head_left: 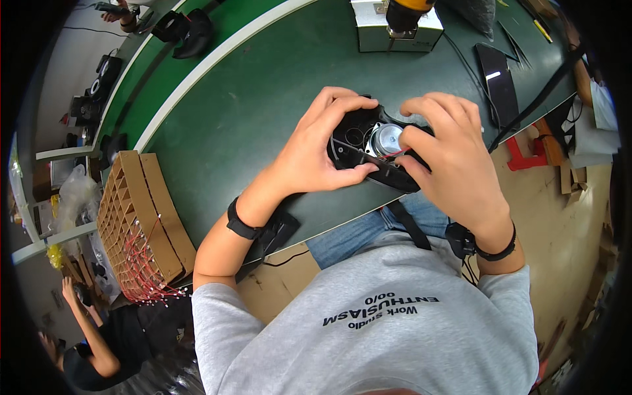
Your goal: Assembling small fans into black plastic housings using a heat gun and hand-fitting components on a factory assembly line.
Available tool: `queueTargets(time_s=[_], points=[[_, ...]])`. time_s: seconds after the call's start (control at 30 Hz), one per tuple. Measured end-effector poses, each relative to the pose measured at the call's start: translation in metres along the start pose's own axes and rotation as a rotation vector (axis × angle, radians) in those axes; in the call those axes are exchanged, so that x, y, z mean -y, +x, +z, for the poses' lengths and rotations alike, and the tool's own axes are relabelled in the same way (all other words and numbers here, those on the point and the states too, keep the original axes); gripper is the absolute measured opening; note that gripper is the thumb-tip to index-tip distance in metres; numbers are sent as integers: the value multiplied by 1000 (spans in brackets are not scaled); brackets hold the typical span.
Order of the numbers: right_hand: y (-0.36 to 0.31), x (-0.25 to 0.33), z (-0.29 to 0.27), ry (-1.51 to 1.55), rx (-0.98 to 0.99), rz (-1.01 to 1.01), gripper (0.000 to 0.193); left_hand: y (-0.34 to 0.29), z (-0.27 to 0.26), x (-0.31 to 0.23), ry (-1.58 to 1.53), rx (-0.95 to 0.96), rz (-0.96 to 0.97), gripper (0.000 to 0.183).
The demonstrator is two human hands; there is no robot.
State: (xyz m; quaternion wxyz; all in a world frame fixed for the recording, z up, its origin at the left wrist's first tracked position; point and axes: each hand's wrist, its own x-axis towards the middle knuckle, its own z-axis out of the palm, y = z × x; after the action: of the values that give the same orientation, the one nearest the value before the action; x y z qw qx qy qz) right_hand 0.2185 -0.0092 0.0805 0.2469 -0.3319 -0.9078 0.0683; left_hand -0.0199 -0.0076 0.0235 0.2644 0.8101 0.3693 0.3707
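A black plastic speaker housing (349, 151), its inside facing up, is held over the near edge of the green table. My left hand (319, 148) is closed around its left end, fingers on the far rim and thumb along the near rim. A round silver speaker (388, 139) sits inside the housing. At the speaker's right side my right hand (457, 155) is closed, index finger and thumb at a thin red wire (394, 155). Its other fingers curl over the housing's right end, which they partly hide.
A yellow and black power tool (405, 13) hangs above a white box (401, 38). A dark phone (498, 85) and tweezers (515, 45) lie at the right. A divided cardboard box (141, 217) with red wires stands left. Co-workers (99, 342) are at the left.
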Motion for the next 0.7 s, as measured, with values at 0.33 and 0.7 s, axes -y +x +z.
queueTargets(time_s=[0.33, 0.7], points=[[-5, 3, -8, 257, 125, 403, 24, -12, 29, -13, 111, -178, 109, 98], [-5, 10, 28, 339, -46, 475, 35, -17, 33, -3, -1, -156, 179, 103]])
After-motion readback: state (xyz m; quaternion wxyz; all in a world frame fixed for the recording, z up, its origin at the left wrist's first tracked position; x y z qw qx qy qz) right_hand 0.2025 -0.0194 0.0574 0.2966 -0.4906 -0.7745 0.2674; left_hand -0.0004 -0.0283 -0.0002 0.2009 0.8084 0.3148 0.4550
